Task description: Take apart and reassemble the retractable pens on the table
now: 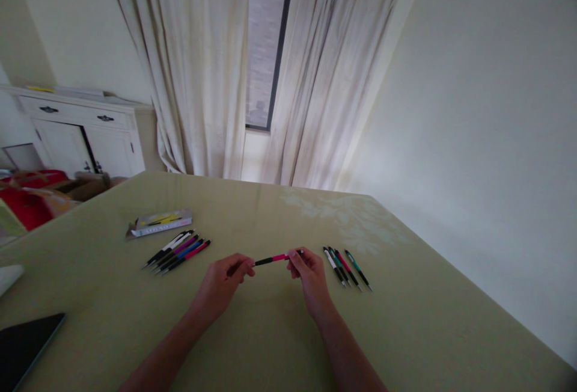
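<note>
Between my two hands a pink and black pen [273,259] is held nearly level above the table. The fingertips of my left hand [225,278] pinch its tip end. Its other end sits between the thumb and fingers of my right hand [309,272]. To the left lies a group of several pens [178,252] side by side, with white, purple, blue and pink barrels. A smaller group of several pens [345,269], white, green and pink, rests just right of my right hand.
An opened pen box [160,223] lies behind the left group of pens. A dark flat device [29,344] is at the table's [252,332] left front, with a white object [9,276] beyond it. Curtains [202,67] and a white cabinet [81,133] stand behind; a wall [487,139] borders the right.
</note>
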Motion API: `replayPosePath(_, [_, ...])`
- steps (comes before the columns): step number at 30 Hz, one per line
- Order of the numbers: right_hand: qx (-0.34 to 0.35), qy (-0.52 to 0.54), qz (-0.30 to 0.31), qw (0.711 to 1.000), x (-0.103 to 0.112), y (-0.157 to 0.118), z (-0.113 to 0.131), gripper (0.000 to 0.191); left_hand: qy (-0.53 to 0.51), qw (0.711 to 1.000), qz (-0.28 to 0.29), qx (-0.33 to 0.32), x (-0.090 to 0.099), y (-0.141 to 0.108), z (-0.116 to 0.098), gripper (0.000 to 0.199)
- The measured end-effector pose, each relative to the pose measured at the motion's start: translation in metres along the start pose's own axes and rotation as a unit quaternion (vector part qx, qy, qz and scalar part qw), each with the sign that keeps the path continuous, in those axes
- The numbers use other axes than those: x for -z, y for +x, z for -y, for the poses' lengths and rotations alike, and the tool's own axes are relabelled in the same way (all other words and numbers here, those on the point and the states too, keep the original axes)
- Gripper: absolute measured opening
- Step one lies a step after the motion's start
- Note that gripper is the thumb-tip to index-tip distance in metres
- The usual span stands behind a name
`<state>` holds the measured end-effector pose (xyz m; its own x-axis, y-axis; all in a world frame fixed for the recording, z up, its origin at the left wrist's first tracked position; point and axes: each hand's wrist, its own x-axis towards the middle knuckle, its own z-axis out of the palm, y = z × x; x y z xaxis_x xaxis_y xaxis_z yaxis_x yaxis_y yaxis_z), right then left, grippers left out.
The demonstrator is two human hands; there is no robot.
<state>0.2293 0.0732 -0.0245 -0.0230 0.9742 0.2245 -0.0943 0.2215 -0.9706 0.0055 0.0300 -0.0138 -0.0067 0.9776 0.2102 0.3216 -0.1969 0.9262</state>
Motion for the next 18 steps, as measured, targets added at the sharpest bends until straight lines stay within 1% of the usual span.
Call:
replayPosePath(2, [0.003, -0.002, -0.001, 1.0, -0.0006, -0.0003, -0.0002, 0.046, 0.0, 1.0, -0.009, -0.01, -0.0007, -0.0003, 0.0009, 0.036])
replayPosePath(5, [-0.001, -0.005, 0.004, 1.0, -0.0016, -0.0019, -0.0002, 0.044, 0.011, 0.999, -0.02, -0.045, -0.0015, -0.0017, 0.001, 0.039])
replayPosePath(7, [-0.005, -0.003, 0.013, 1.0, -0.0023, -0.0031, 0.0001, 0.043, 0.033, 0.997, -0.015, -0.069, -0.0017, -0.0029, 0.0, 0.029])
replayPosePath(8, [-0.006, -0.002, 0.018, 1.0, -0.0028, -0.0035, 0.0003, 0.042, 0.045, 0.996, -0.013, -0.072, -0.0019, -0.0035, -0.0006, 0.029])
replayPosePath(10, [-0.007, -0.002, 0.028, 1.0, -0.0037, -0.0043, 0.0011, 0.042, 0.057, 0.996, -0.01, -0.061, -0.0024, -0.0044, -0.0013, 0.038])
replayPosePath(13, [-0.011, -0.006, 0.041, 0.999, -0.0056, -0.0054, 0.0024, 0.041, 0.044, 0.999, 0.003, -0.032, -0.0041, -0.0052, -0.0013, 0.036])
replayPosePath(16, [-0.016, -0.008, 0.049, 0.999, -0.0071, -0.0066, 0.0029, 0.042, 0.046, 0.998, 0.021, -0.047, -0.0062, -0.0058, -0.0006, 0.031])
replayPosePath(18, [-0.018, -0.007, 0.053, 0.998, -0.0075, -0.0071, 0.0026, 0.042, 0.058, 0.997, 0.03, -0.049, -0.0072, -0.0063, -0.0003, 0.036])
